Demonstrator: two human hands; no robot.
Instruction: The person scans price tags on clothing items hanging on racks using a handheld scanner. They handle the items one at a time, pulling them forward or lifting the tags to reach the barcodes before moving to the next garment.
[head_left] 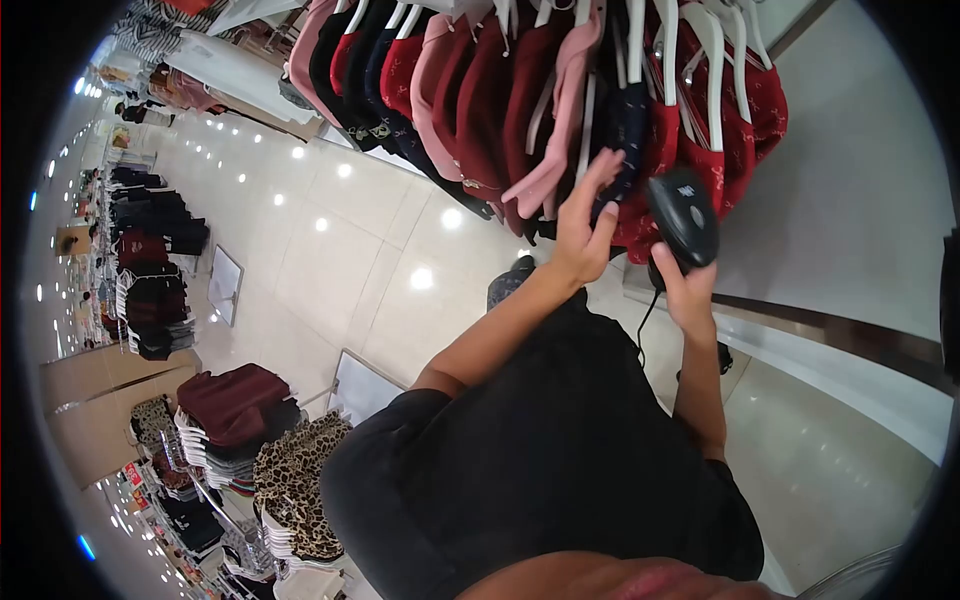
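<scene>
My right hand (pixel 686 290) is wrapped round the handle of a black barcode scanner (pixel 684 218). The scanner's head points up toward the hanging clothes, and a dark cable (pixel 648 325) trails down from it. Beside it, my left hand (pixel 585 230) has its fingers stretched out and its thumb apart, right at the edge of a navy patterned garment (pixel 627 125). Red patterned garments (pixel 742 148) hang on white hangers (pixel 712 70) to the right of it. On its left hangs a pink garment (pixel 568 110) with a long sleeve, followed by dark red ones (pixel 482 115).
A grey panel (pixel 850 170) flanks the rack on the right, with a ledge (pixel 820 330) below. Leopard-print clothes (pixel 295 465) and a maroon top (pixel 235 400) hang on a stand at lower left. Further racks of dark clothes (pixel 150 220) line the far left, across the glossy tiled floor (pixel 330 215).
</scene>
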